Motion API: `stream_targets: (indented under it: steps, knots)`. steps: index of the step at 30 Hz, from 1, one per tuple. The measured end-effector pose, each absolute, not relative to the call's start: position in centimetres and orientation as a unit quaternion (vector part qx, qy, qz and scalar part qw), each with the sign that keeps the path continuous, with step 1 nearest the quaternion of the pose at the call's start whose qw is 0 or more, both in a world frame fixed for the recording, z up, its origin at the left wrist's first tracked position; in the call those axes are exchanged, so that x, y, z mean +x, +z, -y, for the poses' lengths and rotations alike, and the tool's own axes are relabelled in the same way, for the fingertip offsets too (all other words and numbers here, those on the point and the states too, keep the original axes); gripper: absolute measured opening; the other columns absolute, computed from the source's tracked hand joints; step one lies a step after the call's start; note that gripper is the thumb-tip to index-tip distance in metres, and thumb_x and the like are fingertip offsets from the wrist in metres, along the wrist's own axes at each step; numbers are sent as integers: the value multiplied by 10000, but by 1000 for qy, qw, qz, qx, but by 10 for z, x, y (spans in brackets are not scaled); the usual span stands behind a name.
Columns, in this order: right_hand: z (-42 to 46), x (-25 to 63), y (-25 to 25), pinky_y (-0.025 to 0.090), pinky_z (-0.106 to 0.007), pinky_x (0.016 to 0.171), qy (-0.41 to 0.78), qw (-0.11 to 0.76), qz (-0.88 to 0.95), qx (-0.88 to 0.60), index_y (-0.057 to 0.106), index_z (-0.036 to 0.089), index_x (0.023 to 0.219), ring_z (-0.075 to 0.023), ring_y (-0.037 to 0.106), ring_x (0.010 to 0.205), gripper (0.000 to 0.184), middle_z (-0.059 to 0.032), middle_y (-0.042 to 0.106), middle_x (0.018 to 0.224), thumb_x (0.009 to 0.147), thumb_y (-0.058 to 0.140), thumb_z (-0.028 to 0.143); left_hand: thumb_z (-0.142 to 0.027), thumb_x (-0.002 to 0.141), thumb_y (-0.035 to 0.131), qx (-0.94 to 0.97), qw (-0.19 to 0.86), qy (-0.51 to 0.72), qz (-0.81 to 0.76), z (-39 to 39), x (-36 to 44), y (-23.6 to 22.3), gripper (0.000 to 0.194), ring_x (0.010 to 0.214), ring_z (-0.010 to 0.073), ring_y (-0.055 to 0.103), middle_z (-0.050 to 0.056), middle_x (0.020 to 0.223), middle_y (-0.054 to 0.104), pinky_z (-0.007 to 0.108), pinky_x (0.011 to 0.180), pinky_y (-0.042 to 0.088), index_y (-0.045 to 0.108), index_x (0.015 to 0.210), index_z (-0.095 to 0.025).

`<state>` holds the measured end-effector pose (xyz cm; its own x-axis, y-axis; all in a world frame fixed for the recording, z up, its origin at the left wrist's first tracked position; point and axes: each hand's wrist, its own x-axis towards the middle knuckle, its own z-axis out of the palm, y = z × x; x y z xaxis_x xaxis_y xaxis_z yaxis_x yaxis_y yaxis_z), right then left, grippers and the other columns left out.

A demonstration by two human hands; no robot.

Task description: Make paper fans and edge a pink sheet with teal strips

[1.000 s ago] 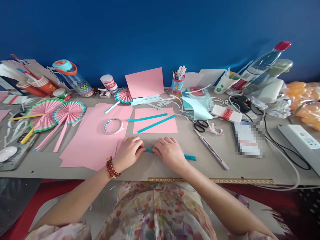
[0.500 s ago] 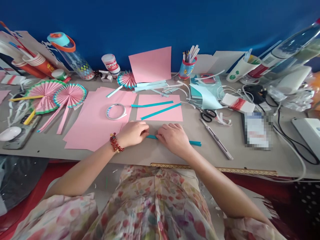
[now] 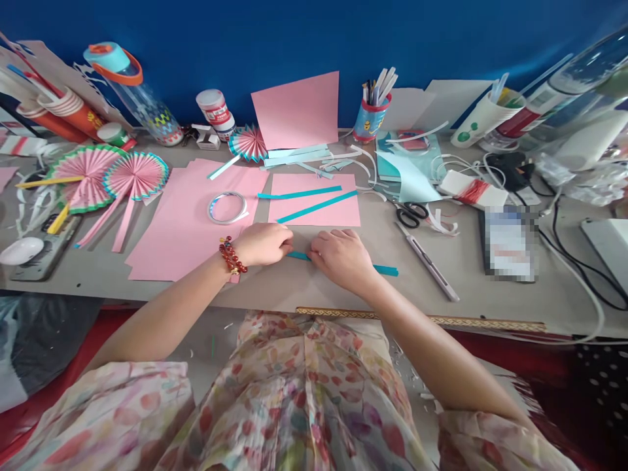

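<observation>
A narrow teal paper strip (image 3: 385,269) lies near the front of the desk, partly covered by my hands. My left hand (image 3: 265,244), with a red bead bracelet (image 3: 230,255) at the wrist, is closed on the strip's left end. Fingers curled, my right hand (image 3: 341,256) grips the strip farther along, and its right end sticks out past the palm. Beyond my hands, two more teal strips (image 3: 316,207) rest on a small pink sheet (image 3: 338,217). To the left, a roll of tape (image 3: 210,208) sits on larger pink sheets (image 3: 167,242).
Pleated paper fans (image 3: 136,176) lie at the left. Black scissors (image 3: 411,214) and a utility knife (image 3: 429,261) are right of my right hand, with a phone (image 3: 510,245) farther over. A pen holder (image 3: 370,121) and a water bottle (image 3: 132,95) stand along the blue wall.
The whole view has shifted slightly, so the desk sits higher in the picture. My hands stay on the teal strip, with my right hand slightly farther from my left.
</observation>
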<state>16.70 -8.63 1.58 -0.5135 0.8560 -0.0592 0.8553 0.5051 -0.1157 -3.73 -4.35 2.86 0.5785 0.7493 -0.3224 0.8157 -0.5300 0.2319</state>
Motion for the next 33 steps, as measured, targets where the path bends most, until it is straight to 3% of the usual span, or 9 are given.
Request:
stream_targets:
  steps: [8, 14, 25, 33]
  knots:
    - [84, 173, 14, 278, -341, 815, 65, 16, 881, -468, 671, 172, 927, -226, 586, 916, 228, -75, 689, 984, 992, 505, 314, -345, 962, 476, 888, 195, -45, -414, 45, -47, 24, 244, 840, 196, 614, 31, 905, 672, 294, 677, 383, 600, 812, -197]
    - [86, 171, 14, 281, -353, 818, 43, 15, 884, -465, 671, 163, 938, -238, 585, 924, 235, -81, 690, 972, 995, 505, 319, -335, 990, 449, 903, 142, -28, -406, 53, -46, 20, 277, 842, 207, 624, 35, 883, 676, 340, 780, 396, 602, 811, -190]
    - [86, 169, 14, 296, -363, 815, 29, 5, 883, -468, 680, 154, 953, -257, 586, 936, 241, -108, 692, 963, 988, 483, 289, -326, 1003, 449, 919, 60, -83, -380, 51, -40, 23, 281, 824, 230, 648, 79, 887, 685, 354, 747, 409, 629, 867, -157]
    - [85, 170, 16, 300, -367, 828, 43, 10, 884, -465, 678, 157, 949, -249, 591, 933, 231, -102, 691, 971, 987, 493, 291, -367, 1001, 446, 909, 130, -29, -396, 48, -45, 21, 311, 810, 207, 635, 46, 850, 690, 333, 763, 394, 619, 821, -181]
